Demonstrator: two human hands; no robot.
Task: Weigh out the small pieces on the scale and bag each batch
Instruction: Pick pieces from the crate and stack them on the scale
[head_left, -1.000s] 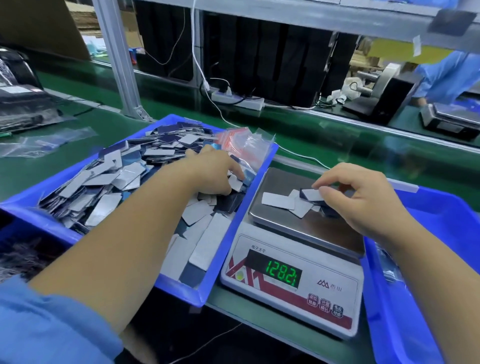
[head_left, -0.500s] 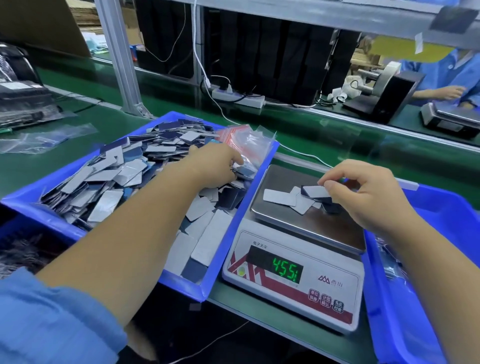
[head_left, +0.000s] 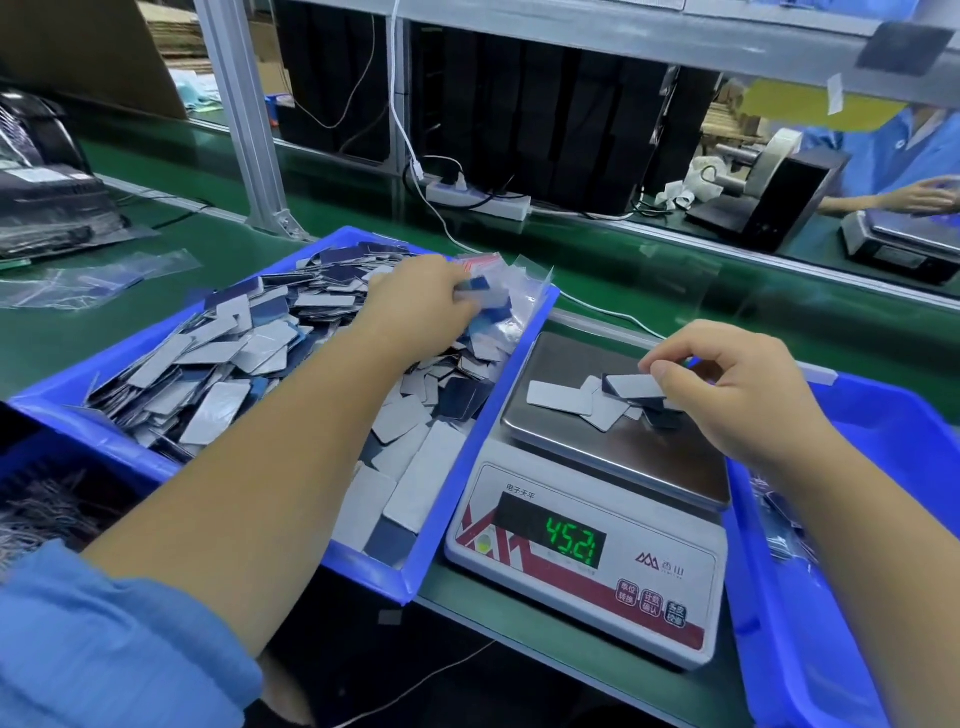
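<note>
A white digital scale (head_left: 587, 561) sits in front of me and reads 45.21. Several flat grey and dark blue pieces (head_left: 582, 400) lie on its steel pan (head_left: 613, 452). My right hand (head_left: 727, 395) hovers over the pan and pinches one grey piece at the top of that little pile. A blue bin (head_left: 447, 514) to the left holds a heap of the same pieces (head_left: 234, 358). My left hand (head_left: 415, 306) reaches over the bin's far right corner and grips a few pieces above the clear bags (head_left: 514, 291) there.
Another blue bin (head_left: 810, 649) stands right of the scale with bagged pieces inside. Loose clear bags (head_left: 93, 280) lie on the green belt at the left. A power strip (head_left: 478, 200) and cables run behind. Another person works at a second scale (head_left: 904, 239), far right.
The scale reading dropped from 1282 to about 45. My left hand moved away from me across the bin and lifted a few pieces. My right hand eased slightly off the pan.
</note>
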